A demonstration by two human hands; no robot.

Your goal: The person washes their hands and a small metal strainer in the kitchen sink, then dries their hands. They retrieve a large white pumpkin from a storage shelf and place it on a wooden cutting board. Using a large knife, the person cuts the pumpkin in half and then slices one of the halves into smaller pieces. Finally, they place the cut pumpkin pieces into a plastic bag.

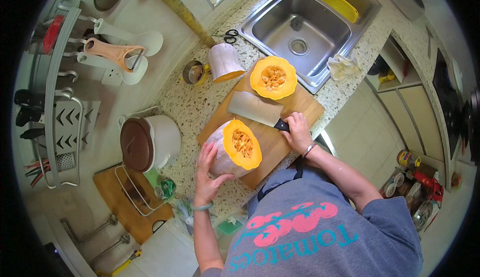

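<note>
Pumpkin cutting is standing partway through, judging by the pieces lying on and around the chopping board (272, 161). Three pieces are showing. The near piece (219, 142) is sitting toward the board's near left end, its orange cut face tilting upward and to the right. The far piece (273, 78) is resting at the board's far end, cut face up. The third piece (225, 61) is standing off the board, on the worktop (192, 112) beyond its far left side, with orange flesh showing along its lower edge.

Left grip (206, 166) is lying spread open against the near piece's pale skin. Right grip (297, 131) is grasping the black handle of the cleaver (255, 108), whose blade is lying on the board between its two pieces.

Completed, as judged: the large dividing cuts. Outstanding, as judged: seeds and stringy pulp are filling both visible hollows, and skin is covering all three pieces. The third piece's inside is facing away, so its condition is escaping inspection.
</note>
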